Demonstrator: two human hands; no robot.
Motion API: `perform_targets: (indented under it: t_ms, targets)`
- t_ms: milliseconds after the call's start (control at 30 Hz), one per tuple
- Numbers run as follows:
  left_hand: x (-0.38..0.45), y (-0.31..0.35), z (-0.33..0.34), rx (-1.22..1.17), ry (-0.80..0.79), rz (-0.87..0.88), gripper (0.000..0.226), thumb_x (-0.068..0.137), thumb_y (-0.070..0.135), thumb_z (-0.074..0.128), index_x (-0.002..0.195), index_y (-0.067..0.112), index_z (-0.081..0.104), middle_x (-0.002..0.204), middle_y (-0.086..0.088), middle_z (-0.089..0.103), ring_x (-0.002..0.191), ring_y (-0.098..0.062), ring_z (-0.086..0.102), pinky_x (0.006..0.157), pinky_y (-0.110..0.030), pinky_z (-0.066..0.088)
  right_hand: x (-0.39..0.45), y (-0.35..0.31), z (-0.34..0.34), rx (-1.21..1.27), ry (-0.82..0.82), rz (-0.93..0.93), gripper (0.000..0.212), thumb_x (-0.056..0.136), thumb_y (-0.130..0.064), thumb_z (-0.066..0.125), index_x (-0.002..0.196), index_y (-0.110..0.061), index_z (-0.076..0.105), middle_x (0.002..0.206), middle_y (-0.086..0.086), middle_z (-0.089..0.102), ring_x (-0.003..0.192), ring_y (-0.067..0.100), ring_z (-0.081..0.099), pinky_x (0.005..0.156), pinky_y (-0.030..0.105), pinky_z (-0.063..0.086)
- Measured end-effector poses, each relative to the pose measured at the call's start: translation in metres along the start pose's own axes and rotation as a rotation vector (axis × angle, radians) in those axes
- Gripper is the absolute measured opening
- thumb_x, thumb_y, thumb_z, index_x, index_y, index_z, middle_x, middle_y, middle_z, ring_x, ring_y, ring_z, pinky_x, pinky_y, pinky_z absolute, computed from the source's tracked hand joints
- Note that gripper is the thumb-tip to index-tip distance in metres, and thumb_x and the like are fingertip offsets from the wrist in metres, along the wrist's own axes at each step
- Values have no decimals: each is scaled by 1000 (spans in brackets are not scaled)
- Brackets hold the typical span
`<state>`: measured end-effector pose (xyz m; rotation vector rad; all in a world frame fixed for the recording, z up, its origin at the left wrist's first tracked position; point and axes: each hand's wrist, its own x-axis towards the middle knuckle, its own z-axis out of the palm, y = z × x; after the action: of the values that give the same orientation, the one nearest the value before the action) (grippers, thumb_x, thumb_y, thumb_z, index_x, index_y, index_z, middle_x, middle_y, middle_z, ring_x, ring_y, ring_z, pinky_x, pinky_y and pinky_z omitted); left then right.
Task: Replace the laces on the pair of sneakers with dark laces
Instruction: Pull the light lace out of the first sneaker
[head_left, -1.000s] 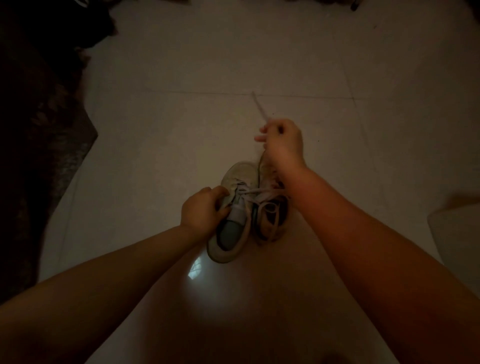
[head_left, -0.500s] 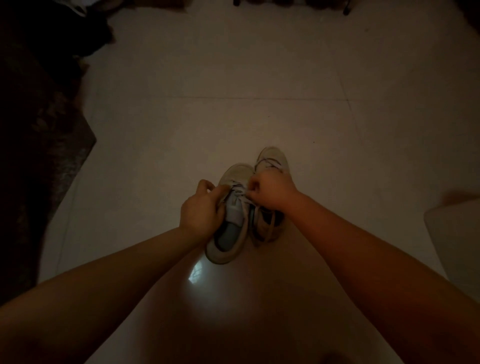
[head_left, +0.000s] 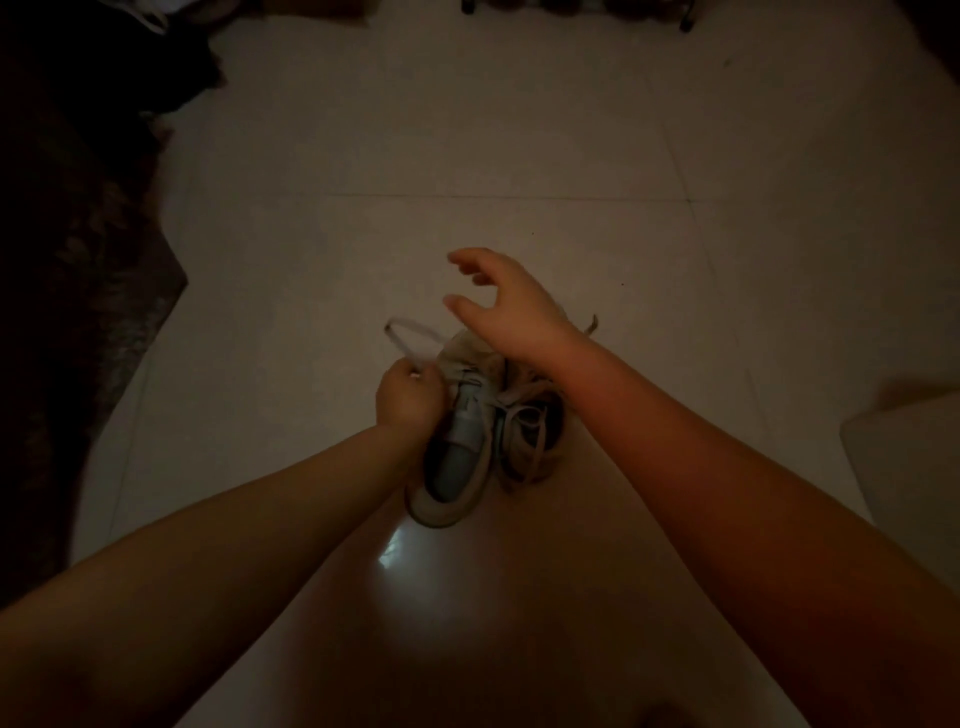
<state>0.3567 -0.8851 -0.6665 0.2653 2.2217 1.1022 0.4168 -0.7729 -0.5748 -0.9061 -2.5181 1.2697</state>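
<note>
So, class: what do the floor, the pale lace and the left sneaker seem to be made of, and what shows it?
Floor: probably glazed ceramic tile; straight grout lines and a mirror-like glint suggest a glossy finish.
Lace: likely flat woven fabric; it bends in a soft, matte loop.
Sneaker: seemingly canvas or suede upper with a paler rubber-like sole rim; the dim light leaves this open.

Head-worn camera looks steeply down, close over the floor (head_left: 519, 130).

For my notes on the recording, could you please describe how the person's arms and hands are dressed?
Both forearms are bare, with no sleeves in view. The left hand and right hand wear no gloves; no rings, watch or bracelets show in the dim light.
</note>
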Motion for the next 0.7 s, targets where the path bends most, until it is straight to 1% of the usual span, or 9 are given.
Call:
perform_targets:
  t_ms: [67, 100, 167, 233, 300, 367, 467, 567, 700]
  targets:
    - [6, -10, -10, 79, 39, -95, 35, 95, 26, 43, 93, -2, 64, 98, -22, 66, 93, -37, 62, 79, -38, 49, 2, 16, 0, -118, 45, 67, 25, 89, -19, 58, 113, -12, 63, 111, 7, 62, 92, 11, 54, 76, 18, 38]
    - [7, -15, -15, 133, 43, -84, 34, 94, 26, 46, 87, -2, 64, 93, -21, 67, 92, -36, 62, 74, -35, 46, 1, 26, 0, -214, -12, 131, 20, 89, -18, 56, 104, -10, 67, 103, 9, 65, 87, 15, 57, 73, 20, 40]
    - [2, -18, -25, 212, 20, -5, 31, 91, 27, 51, 67, 9, 57, 75, -12, 61, 84, -32, 61, 65, -28, 37, -6, 42, 5, -441, -236, 222, 18, 89, -18, 53, 89, -8, 68, 83, 11, 65, 79, 23, 60, 64, 25, 43]
    - [-7, -12, -29, 316, 22, 99, 34, 90, 34, 53, 61, 17, 48, 64, -3, 52, 75, -29, 57, 61, -27, 34, -17, 49, 13, -653, -329, 214, 22, 89, -24, 51, 81, -10, 66, 73, 6, 58, 77, 26, 58, 59, 24, 38]
    - [-16, -5, -24, 412, 21, 242, 31, 89, 39, 53, 68, 17, 54, 66, -2, 55, 70, -24, 56, 59, -28, 37, -19, 52, 21, -766, -256, 173, 27, 88, -34, 51, 85, -15, 70, 81, 4, 63, 84, 25, 59, 72, 26, 39]
    - [-25, -3, -14, 491, -47, 365, 27, 89, 40, 54, 74, 18, 61, 68, -1, 59, 68, -21, 58, 58, -27, 40, -18, 53, 27, -818, -209, 147, 23, 86, -34, 53, 88, -20, 72, 89, 3, 66, 90, 24, 59, 84, 28, 35]
    - [-33, -7, -2, 552, -203, 410, 40, 89, 41, 53, 55, 21, 52, 53, 3, 49, 57, -17, 53, 48, -24, 30, -18, 55, 29, -851, -159, 119, 21, 85, -30, 52, 87, -20, 71, 85, 2, 64, 92, 22, 58, 83, 29, 32]
    - [-30, -8, 0, 538, -235, 404, 52, 88, 44, 54, 44, 18, 43, 43, 3, 39, 42, -10, 41, 44, -23, 23, -20, 60, 31, -856, -133, 117, 21, 84, -31, 53, 90, -21, 71, 94, 3, 66, 98, 22, 56, 88, 31, 32]
    - [-31, -11, -2, 552, -296, 428, 48, 85, 49, 58, 54, 12, 65, 43, 3, 45, 41, -7, 43, 42, -21, 28, -20, 61, 31, -877, -168, 66, 22, 85, -32, 52, 89, -18, 70, 94, 3, 65, 102, 23, 53, 90, 33, 30]
